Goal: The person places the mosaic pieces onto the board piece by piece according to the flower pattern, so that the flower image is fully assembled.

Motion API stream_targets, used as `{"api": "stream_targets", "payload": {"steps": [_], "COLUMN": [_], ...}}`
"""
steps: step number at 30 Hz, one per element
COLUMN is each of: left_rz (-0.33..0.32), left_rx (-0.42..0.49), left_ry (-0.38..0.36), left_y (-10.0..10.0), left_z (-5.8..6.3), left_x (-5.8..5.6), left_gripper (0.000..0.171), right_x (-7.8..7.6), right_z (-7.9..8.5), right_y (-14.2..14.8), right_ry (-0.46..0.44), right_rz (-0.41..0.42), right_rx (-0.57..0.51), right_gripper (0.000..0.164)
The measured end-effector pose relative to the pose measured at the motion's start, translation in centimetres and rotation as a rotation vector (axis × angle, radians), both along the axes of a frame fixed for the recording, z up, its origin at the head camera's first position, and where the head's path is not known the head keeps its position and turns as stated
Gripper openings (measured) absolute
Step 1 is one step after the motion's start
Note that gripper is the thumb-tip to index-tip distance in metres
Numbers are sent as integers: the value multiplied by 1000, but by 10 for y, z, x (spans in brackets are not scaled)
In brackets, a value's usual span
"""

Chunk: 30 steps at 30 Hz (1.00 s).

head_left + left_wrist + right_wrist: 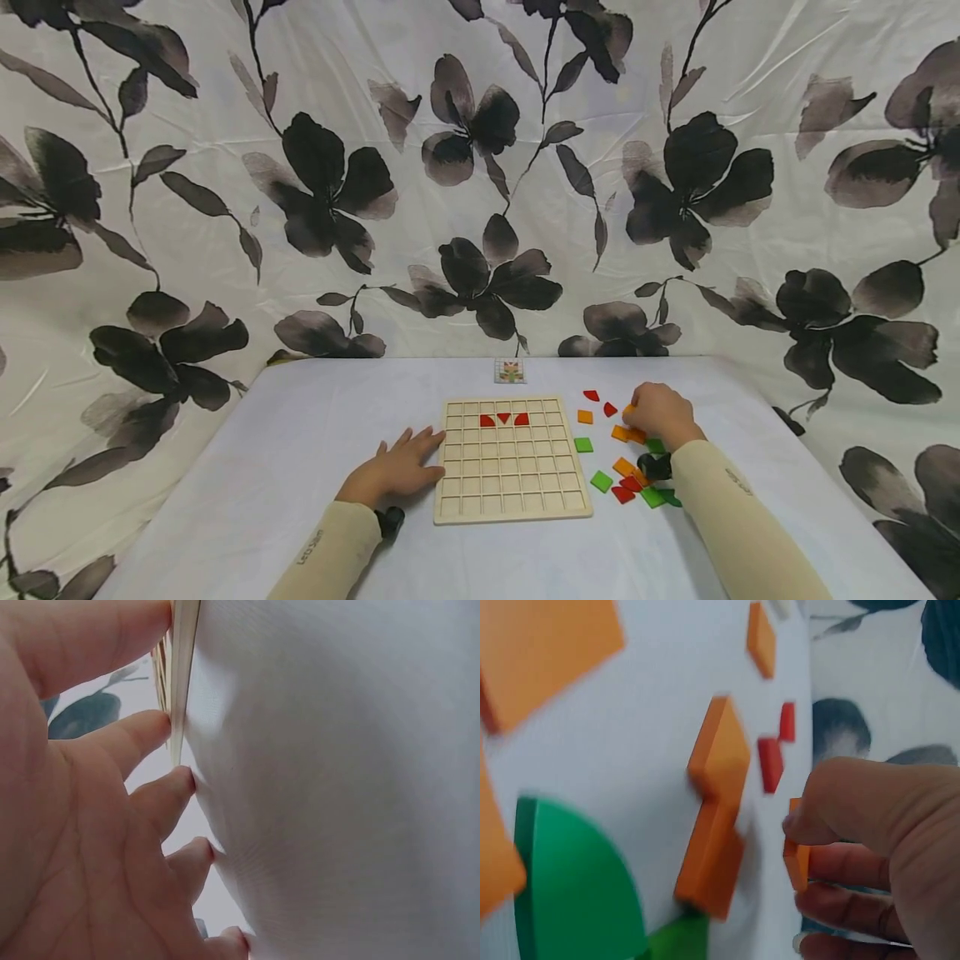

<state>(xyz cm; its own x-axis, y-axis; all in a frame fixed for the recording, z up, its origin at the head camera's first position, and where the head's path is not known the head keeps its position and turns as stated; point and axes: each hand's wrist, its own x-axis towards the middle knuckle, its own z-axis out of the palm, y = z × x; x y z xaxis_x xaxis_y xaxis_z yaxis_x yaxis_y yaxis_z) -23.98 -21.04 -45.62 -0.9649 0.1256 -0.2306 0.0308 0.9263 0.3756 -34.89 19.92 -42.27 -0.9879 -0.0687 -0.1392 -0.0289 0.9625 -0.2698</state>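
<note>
On the white table lies a wooden grid board [513, 479] with square compartments. Three red pieces, among them a red triangle [504, 418], sit in one row near its far edge. My left hand [397, 468] has its fingers spread, thumb and forefinger touching the board's left edge; the left wrist view shows the fingertips at the board's side [180, 682]. To the right of the board, my right hand [662, 410] pinches an orange tile [796, 851] between thumb and fingers, above the loose pieces.
Loose pieces lie right of the board: an orange square [585, 417], green squares [602, 481], a red piece [591, 395], a green quarter-round [577, 885] and several more. A small pattern card [511, 371] lies beyond the board. Behind the table hangs a flowered cloth [480, 208].
</note>
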Motion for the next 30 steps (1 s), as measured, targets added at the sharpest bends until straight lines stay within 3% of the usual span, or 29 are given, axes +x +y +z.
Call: {"api": "stream_targets", "payload": {"steps": [8, 14, 21, 30], "left_rz": [-16, -25, -31, -25], "left_rx": [-32, -97, -85, -67], "left_ry": [8, 20, -13, -75], "left_y": [0, 0, -1, 3], "left_z": [6, 8, 12, 22], "left_x": [-2, -4, -8, -12], "left_gripper": [64, 67, 70, 73], "right_x": [5, 12, 19, 32], "right_z": [10, 7, 3, 0], "right_y": [-33, -67, -103, -135], "right_ry": [91, 151, 177, 163], "right_rz": [113, 233, 367, 464], "right_rx": [-30, -51, -101, -142], "right_gripper": [34, 30, 26, 22]}}
